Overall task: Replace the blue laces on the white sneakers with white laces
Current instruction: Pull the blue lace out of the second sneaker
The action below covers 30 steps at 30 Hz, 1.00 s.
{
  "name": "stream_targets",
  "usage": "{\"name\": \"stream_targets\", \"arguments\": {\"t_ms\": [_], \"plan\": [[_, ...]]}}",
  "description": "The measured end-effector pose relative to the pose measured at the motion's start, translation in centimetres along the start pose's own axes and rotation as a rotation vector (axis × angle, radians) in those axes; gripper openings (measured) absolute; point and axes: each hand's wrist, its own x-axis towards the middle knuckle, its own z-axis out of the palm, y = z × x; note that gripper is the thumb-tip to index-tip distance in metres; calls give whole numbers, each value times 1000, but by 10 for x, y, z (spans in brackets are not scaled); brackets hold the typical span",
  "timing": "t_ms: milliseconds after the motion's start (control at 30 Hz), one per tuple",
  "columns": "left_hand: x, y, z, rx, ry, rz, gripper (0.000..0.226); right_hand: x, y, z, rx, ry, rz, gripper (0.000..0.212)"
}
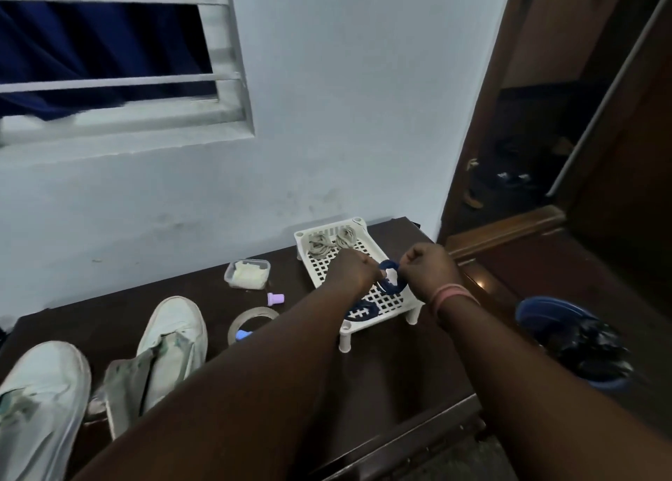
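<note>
L hand [351, 269] + R hand [425, 268]: fingers curled, both pinching same blue lace [390, 279], bundled btwn them, above white lattice tray [396, 300]. 2nd blue lace [362, 310] coiled at tray's near end. 2 white lace bundles [331, 243] at far end. 2 white sneakers [171, 339], unlaced, on dark table [400, 379] to left.

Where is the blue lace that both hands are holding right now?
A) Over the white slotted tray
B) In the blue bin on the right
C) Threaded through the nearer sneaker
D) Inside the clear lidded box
A: the left hand and right hand pinch the blue lace between them above the white slotted tray, away from the sneakers.
</note>
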Motion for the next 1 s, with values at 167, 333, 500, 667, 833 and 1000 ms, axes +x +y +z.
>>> {"name": "stream_targets", "arguments": {"t_ms": [167,333,500,667,833,1000], "plan": [[9,-12,20,197,-17,-53,13,14,12,6,-293,-93,-110,13],[14,-27,27,346,-22,-71,18,16,14,13,-587,-178,-226,12],[19,-28,30,445,-5,-31,14,16,16,20,-718,-159,-265,15],[15,-24,30,602,31,12,17,12,10,19,-767,-76,-287,14],[3,-22,14,505,64,66,20,-3,4,14,-687,-26,-252,16],[-20,-31,-17,395,170,82,24,-32,-23,41,-519,-36,-250,14]]}}
